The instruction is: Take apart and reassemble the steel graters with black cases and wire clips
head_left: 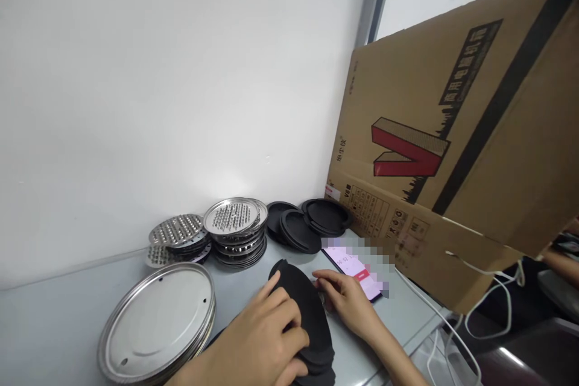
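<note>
My left hand (266,332) is closed on several thin black round discs (310,307), tilted up on edge at the front of the table. Its fingers curl over their near face. To the right of the discs, my right hand (346,301) has its thumb and fingers drawn together near their edge. A small shiny bit shows at those fingertips, too small to name. Left of my left hand lies a stack of large round metal lids (158,319) with small holes near the rim.
Behind stand stacks of round metal grater plates (233,217), more grater plates (176,231) and black round trays (301,229). A phone (355,271) lies beside my right hand. A large cardboard box (407,163) leans at right, with white cables (488,335) below.
</note>
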Available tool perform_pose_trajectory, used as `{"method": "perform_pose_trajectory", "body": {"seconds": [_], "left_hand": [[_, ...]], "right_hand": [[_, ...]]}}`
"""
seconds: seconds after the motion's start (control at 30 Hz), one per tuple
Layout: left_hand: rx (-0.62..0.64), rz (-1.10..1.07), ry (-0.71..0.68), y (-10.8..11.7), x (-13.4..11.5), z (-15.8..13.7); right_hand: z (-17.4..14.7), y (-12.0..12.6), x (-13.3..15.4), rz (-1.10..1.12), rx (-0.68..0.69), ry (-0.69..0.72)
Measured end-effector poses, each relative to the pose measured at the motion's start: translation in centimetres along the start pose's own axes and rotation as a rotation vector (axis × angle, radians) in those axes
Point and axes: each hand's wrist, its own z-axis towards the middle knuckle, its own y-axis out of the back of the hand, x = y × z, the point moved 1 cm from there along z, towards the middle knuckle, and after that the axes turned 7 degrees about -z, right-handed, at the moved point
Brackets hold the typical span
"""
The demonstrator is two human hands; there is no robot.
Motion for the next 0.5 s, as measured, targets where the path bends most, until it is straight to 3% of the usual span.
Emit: {"method": "perform_pose_trajectory", "body": {"seconds": [0.1,0.27,0.37,0.43,0.5], "left_hand": [[-0.008,0.018,-0.001,0.5,0.0,-0.4],[0.097,-0.057,0.078,0.9,0.2,-0.6],[0.093,-0.157,0.159,1.7,0.0,-0.5],[0.05,-0.247,0.222,2.6,0.0,-0.5],[-0.034,-0.349,0.277,3.5,0.1,-0.9]], "right_hand": [[-0.4,0.0,-0.4,0.079,0.062,-0.02],[-1.3,0.4,-0.9,0.067,0.065,-0.007],[-1.5,1.6,-1.7,-0.121,-0.183,0.005],[-1.3,2.7,-2.2,-0.384,-0.4,0.067],[-1.2,3.6,-2.9,-0.658,-0.502,0.063]]}}
